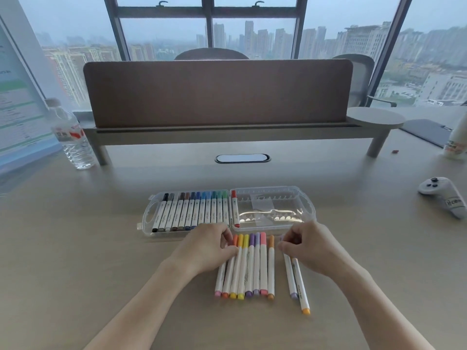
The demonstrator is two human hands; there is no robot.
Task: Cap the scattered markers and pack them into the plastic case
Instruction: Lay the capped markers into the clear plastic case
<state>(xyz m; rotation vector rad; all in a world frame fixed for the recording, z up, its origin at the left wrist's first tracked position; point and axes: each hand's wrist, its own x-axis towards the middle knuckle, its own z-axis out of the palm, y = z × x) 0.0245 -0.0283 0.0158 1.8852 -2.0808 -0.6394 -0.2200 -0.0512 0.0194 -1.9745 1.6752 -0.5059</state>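
Packing step under way: plastic case (307, 198) lies open on the tabletop (101, 248), left half full, right half holding one red marker (235, 209). My left hand (206, 245) presses curled fingers onto the loose marker row (249, 265); my right hand's (307, 245) grip pinches a marker beside the separate pair (297, 284). Next, I judge: lift one, seat it beside the red.

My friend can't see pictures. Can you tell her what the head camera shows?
Two hands, left hand and right hand, rest on loose markers on a table. Behind them an open plastic case holds a full row of markers in its left half and one red marker in its right.
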